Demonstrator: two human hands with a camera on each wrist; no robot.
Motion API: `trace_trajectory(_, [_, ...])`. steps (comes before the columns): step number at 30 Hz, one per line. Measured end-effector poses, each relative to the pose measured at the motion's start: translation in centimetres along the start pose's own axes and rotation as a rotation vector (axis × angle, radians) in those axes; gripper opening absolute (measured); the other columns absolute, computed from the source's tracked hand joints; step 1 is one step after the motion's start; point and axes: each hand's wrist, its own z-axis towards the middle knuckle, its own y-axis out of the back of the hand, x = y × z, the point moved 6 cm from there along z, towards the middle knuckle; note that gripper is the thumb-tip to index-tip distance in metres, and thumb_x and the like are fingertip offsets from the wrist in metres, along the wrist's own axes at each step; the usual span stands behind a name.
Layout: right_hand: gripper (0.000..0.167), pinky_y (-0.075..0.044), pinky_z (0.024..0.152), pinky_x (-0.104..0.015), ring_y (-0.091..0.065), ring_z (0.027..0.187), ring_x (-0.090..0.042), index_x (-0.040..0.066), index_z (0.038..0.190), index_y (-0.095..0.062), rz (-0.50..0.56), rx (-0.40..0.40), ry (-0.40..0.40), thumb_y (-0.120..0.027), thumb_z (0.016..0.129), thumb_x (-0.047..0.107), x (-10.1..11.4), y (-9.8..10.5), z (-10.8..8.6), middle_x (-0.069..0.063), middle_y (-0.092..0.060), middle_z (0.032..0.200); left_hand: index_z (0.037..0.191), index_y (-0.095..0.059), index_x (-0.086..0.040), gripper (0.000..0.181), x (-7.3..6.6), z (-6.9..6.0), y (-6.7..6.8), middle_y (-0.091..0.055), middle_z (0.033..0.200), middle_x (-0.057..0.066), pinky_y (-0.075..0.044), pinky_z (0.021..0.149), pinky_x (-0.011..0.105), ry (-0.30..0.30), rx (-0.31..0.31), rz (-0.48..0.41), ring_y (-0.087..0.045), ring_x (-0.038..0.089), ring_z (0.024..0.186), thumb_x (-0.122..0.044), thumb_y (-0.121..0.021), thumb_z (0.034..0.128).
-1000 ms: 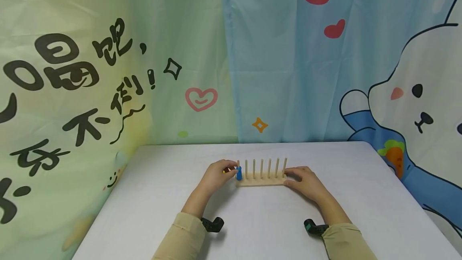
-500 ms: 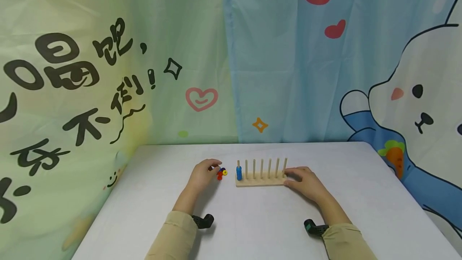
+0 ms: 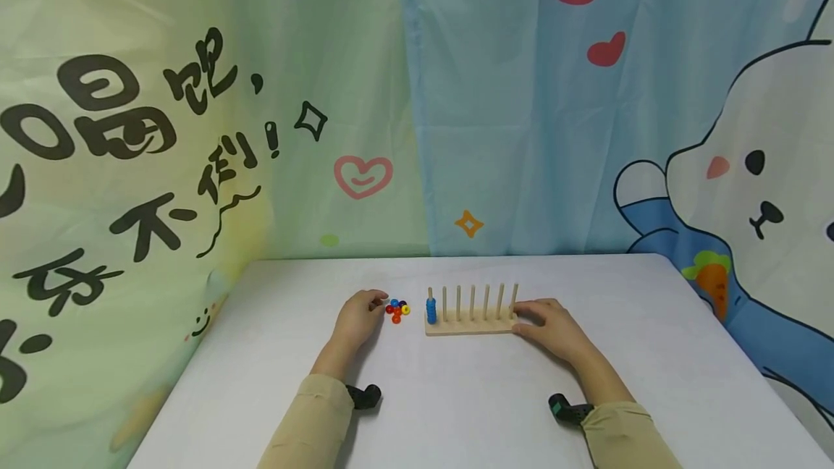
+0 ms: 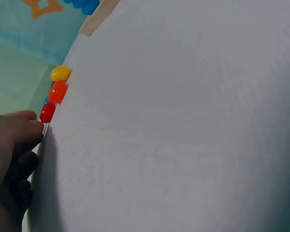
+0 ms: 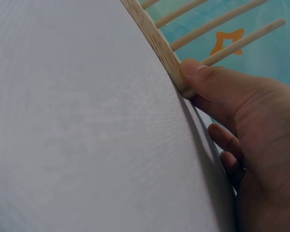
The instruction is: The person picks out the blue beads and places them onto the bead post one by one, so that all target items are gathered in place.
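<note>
A wooden peg board [image 3: 472,327] with a row of upright pegs stands on the table. Several blue beads [image 3: 431,311] are stacked on its leftmost peg. My right hand [image 3: 554,328] grips the board's right end, its thumb [image 5: 193,67] on the front face near the last peg; the fingers behind are partly hidden. Left of the board lies a small cluster of loose beads [image 3: 397,319] in red, orange, yellow and blue. Just left of them is my left hand [image 3: 357,320], fingers loosely bent. Its fingertips come close to a red bead [image 4: 47,113]; whether they touch it I cannot tell.
A white-covered table [image 3: 456,396] carries everything. Behind it hangs a printed curtain [image 3: 482,129] with hearts and a bear-like figure. Black devices are strapped at both wrists, the left one [image 3: 365,396] and the right one [image 3: 568,410].
My left hand has moved left from the leftmost peg to the loose beads, and then slightly farther left, uncovering more of them. My right hand has stayed at the board's end.
</note>
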Motion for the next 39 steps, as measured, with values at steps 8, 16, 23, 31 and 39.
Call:
trace_trajectory(8, [0.049,-0.036,0.102,-0.066,-0.047,0.127,-0.045,0.015,0.128,-0.066,-0.006,-0.005,0.008,-0.072,0.088,0.043,0.0,0.0,0.2,-0.023,-0.054,0.133,0.115,-0.072,-0.014,0.024,-0.6,0.3,-0.3,-0.065,0.099,0.005,-0.051,0.086,0.039,-0.019,0.022,0.037,-0.058,0.019,0.088,-0.017,-0.070,0.0914])
trace_trajectory(16, [0.049,-0.037,0.102,-0.066,-0.047,0.126,-0.045,0.013,0.127,-0.066,-0.018,-0.012,0.015,-0.073,0.088,0.040,0.2,-0.1,0.3,-0.022,-0.056,0.131,0.116,-0.071,-0.015,0.026,-1.0,0.5,-0.5,-0.066,0.105,0.006,-0.050,0.092,0.043,-0.016,0.042,0.064,-0.060,0.023,0.096,-0.019,-0.071,0.0907])
trace_trajectory(23, [0.048,-0.036,0.103,-0.066,-0.047,0.127,-0.045,0.014,0.128,-0.066,-0.009,-0.015,0.011,-0.073,0.088,0.039,0.1,0.1,0.3,-0.023,-0.056,0.132,0.114,-0.072,-0.016,0.024,-0.9,0.9,-0.7,-0.066,0.105,0.006,-0.050,0.092,0.043,-0.006,0.034,0.062,-0.061,0.024,0.098,-0.022,-0.071,0.0906])
trace_trajectory(31, [0.047,-0.036,0.103,-0.066,-0.047,0.127,-0.044,0.014,0.127,-0.067,-0.009,-0.014,0.011,-0.073,0.088,0.040,0.2,0.1,0.2,-0.021,-0.056,0.131,0.109,-0.073,-0.017,0.021,-0.6,1.1,-1.0,-0.066,0.104,0.004,-0.050,0.091,0.042,0.022,0.013,0.082,-0.061,0.023,0.098,-0.026,-0.071,0.0905])
trace_trajectory(39, [0.048,-0.036,0.102,-0.066,-0.047,0.127,-0.045,0.014,0.127,-0.066,-0.008,-0.009,0.010,-0.073,0.088,0.040,-0.1,-0.1,0.1,-0.021,-0.056,0.131,0.108,-0.074,-0.015,0.020,-0.7,0.8,-1.0,-0.066,0.103,0.006,-0.050,0.092,0.043,0.011,0.003,0.062,-0.062,0.024,0.098,-0.024,-0.072,0.0901])
